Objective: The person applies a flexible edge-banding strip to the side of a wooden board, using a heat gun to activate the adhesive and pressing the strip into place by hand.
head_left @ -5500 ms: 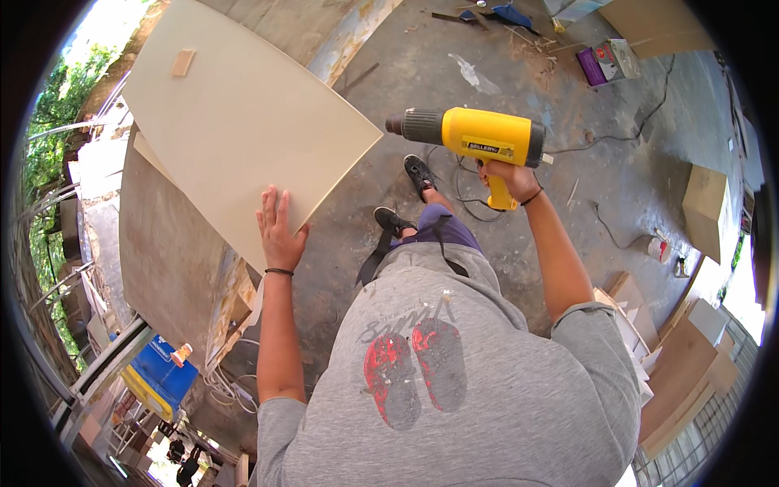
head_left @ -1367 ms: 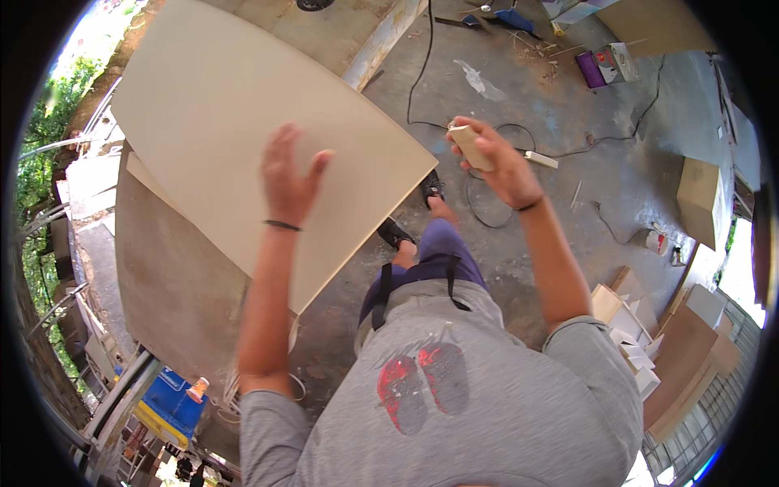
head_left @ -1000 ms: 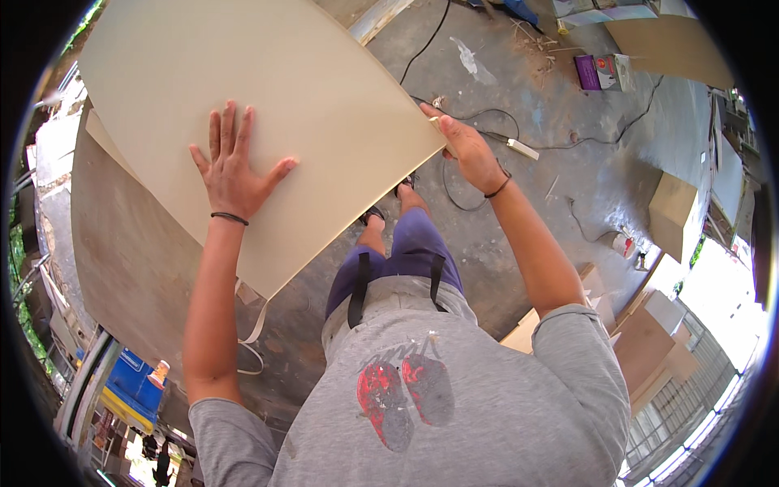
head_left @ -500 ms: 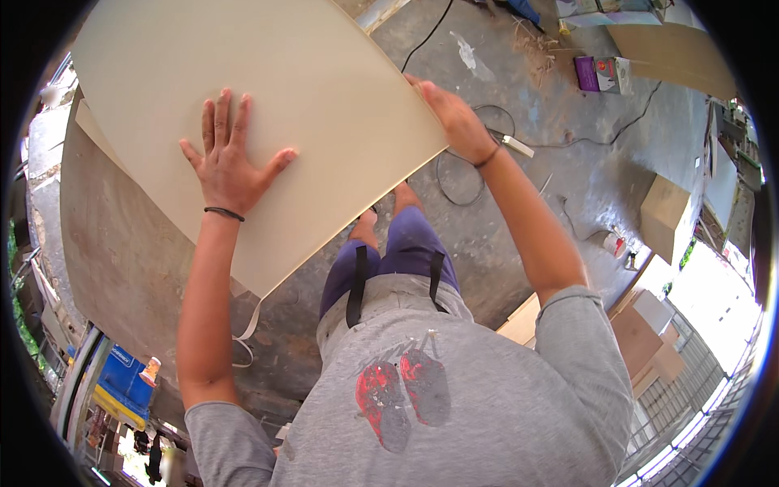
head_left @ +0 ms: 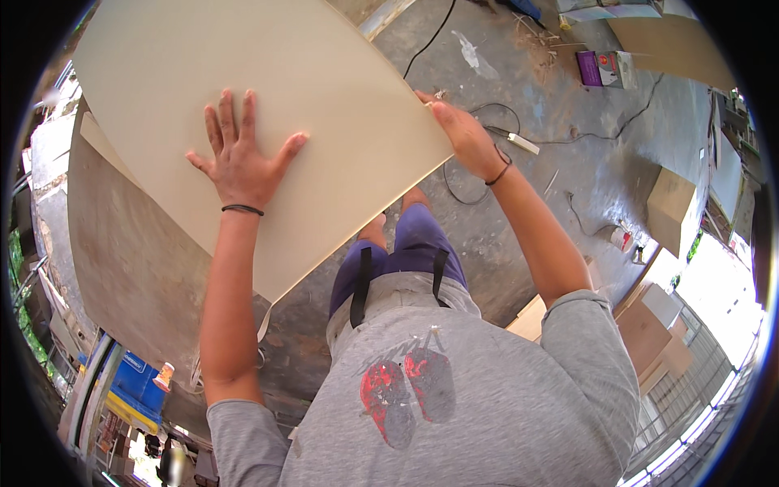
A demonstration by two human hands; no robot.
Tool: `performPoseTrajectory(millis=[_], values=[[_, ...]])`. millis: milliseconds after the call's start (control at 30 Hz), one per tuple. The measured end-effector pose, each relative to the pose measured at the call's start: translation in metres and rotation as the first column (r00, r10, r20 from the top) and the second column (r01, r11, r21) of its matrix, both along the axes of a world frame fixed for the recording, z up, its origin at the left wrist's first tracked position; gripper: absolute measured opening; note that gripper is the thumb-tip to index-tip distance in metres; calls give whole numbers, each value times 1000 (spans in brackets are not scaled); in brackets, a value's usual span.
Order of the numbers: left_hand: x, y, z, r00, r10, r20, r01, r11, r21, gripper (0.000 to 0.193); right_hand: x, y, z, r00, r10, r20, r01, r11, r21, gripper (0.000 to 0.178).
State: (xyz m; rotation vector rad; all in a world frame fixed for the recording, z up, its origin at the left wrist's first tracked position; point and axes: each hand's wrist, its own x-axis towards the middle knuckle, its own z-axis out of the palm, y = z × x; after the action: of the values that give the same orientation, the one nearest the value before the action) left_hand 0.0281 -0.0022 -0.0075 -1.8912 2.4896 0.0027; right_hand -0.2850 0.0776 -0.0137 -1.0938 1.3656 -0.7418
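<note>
A large, smooth cream board lies in front of me, one corner pointing toward me. My left hand rests flat on its face, fingers spread and holding nothing. At the board's right edge, my right hand is closed against the rim, with thumb and fingers at the edge; its fingertips are partly hidden. A narrow pale strip hangs loose from the board's near corner.
Below the board is a larger brownish sheet. A white power strip and black cords lie on the stained concrete floor at right. Beyond them are a purple-and-white box and a cardboard box. A blue crate stands at lower left.
My right hand has slid slightly toward me along the board's edge. My left hand stays flat on the board, its wrist and forearm shifted a little right. The whole view has shifted slightly.
</note>
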Motion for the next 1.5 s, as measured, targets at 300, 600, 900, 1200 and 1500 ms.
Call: performPoseTrajectory(millis=[300, 600, 900, 1200, 1500], values=[[0, 0, 1, 1000, 10, -11, -10, 1000, 10, 94, -4, 28, 16, 996, -22, -84, 30, 995, 94, 60], [-3, -1, 3, 1000, 25, 17, -25, 999, 25, 94, -9, 50, 27, 986, -14, -167, 29, 996, 87, 59], [16, -18, -12, 982, -156, -104, 152, 987, -50, 80, 12, 79, -7, 861, -485, 150, 484, 874, 47, 56], [20, -81, -10, 961, -265, -79, 264, 964, -28, 79, 96, 40, -30, 220, -943, 249, 973, 231, 14, 60], [18, -76, -8, 963, -261, -72, 262, 965, -2, 85, 98, 41, -29, 157, -941, 300, 983, 179, 49, 64]])
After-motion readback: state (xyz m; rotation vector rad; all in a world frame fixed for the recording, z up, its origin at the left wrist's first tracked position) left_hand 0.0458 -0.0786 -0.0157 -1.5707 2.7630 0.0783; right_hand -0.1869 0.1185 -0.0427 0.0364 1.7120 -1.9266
